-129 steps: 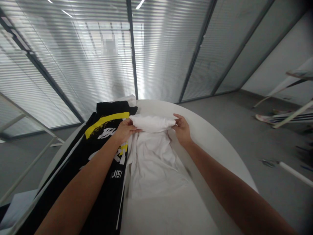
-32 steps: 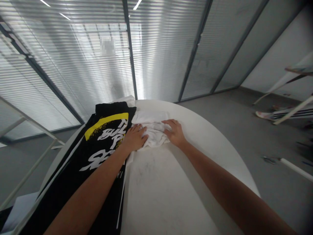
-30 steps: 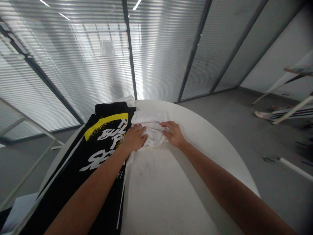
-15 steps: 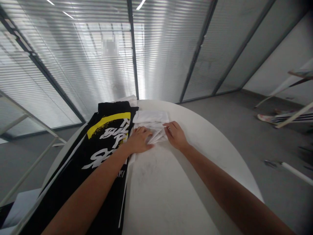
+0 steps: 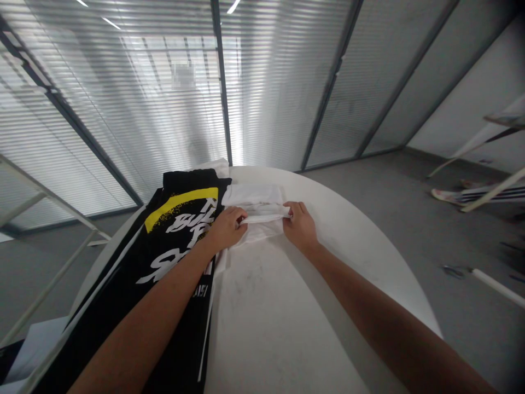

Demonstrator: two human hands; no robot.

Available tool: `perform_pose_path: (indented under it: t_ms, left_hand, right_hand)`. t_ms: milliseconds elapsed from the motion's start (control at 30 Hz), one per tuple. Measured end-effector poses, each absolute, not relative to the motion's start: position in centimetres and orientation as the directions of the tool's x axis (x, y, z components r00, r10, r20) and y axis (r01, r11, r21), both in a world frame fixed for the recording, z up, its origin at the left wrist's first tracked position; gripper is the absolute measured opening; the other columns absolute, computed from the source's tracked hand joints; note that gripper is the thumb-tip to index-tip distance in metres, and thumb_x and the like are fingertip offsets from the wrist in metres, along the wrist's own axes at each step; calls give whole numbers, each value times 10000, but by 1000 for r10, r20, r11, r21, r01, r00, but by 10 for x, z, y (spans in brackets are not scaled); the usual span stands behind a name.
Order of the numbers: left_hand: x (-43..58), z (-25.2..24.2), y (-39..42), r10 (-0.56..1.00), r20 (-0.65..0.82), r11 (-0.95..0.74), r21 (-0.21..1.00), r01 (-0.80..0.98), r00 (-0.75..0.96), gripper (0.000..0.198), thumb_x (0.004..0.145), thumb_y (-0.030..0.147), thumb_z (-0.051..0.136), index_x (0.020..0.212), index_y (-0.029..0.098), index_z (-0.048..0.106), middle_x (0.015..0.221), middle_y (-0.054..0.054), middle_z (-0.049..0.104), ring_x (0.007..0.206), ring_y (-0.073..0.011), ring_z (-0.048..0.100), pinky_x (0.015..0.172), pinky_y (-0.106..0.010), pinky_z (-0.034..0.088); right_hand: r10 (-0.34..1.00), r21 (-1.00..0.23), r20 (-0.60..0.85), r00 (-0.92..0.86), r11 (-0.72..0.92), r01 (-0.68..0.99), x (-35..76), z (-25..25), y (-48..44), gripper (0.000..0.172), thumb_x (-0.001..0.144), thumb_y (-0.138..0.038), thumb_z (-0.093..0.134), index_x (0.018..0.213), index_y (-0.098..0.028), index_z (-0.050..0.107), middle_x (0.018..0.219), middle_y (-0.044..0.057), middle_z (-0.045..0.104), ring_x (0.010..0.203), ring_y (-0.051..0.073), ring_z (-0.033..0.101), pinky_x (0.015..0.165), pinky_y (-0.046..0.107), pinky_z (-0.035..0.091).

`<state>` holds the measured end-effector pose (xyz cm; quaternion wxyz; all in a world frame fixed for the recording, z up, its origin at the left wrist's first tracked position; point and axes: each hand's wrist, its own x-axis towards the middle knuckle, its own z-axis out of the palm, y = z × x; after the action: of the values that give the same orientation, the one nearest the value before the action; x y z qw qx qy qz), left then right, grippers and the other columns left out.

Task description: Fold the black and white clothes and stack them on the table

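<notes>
A folded white garment point(image 5: 258, 205) lies at the far side of the round white table point(image 5: 353, 241). My left hand point(image 5: 225, 229) pinches its near-left edge and my right hand point(image 5: 299, 225) pinches its near-right edge, lifting a fold between them. A black T-shirt point(image 5: 172, 241) with a yellow band and white lettering lies spread along the table's left side, under my left forearm.
Glass walls with blinds rise behind the table. A metal rail frame point(image 5: 49, 219) stands at the left. White table legs and a striped item point(image 5: 492, 192) are on the grey floor at the right, and a white rod point(image 5: 492, 287) lies there too.
The long white garment was folded up into a small bundle at the far edge. My hands pressed it flat, and now both pinch its near edge and lift it.
</notes>
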<state>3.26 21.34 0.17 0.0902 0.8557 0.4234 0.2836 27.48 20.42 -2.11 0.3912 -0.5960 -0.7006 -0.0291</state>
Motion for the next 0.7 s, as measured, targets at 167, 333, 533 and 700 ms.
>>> perform_pose_path:
  t_ms: [167, 333, 533, 700]
  left_hand:
    - [30, 8, 206, 773, 176, -633, 246, 734, 609, 258, 749, 368, 625, 933, 197, 567, 947, -74, 588, 927, -247, 541, 869, -391, 428]
    - [24, 18, 205, 758, 26, -645, 182, 742, 652, 186, 723, 224, 557, 896, 189, 615, 943, -82, 567, 923, -239, 534, 879, -372, 419]
    - [17, 28, 205, 738, -61, -650, 200, 733, 672, 195, 647, 152, 517, 769, 187, 665, 896, -75, 591, 901, -236, 543, 869, -362, 421]
    - [16, 31, 201, 777, -89, -579, 287, 763, 623, 167, 585, 111, 524, 650, 183, 659, 792, -54, 614, 850, -222, 551, 823, -332, 435]
  right_hand:
    - [807, -552, 572, 150, 242, 798, 277, -20, 202, 283, 779, -161, 461, 1042, -208, 553, 976, 84, 575, 822, 216, 569, 692, 319, 436]
    - [878, -568, 435, 201, 94, 817, 279, -18, 195, 297, 762, -185, 453, 1049, -213, 528, 659, -9, 564, 576, 173, 499, 559, 265, 296]
    - [769, -185, 523, -367, 523, 832, 282, -7, 173, 81, 598, -235, 510, 656, -210, 459, 608, 21, 500, 600, 171, 444, 604, 297, 285]
    - [606, -277, 429, -671, 794, 541, 284, -8, 173, 98, 658, -248, 475, 599, -218, 403, 590, 10, 472, 587, 158, 427, 603, 294, 306]
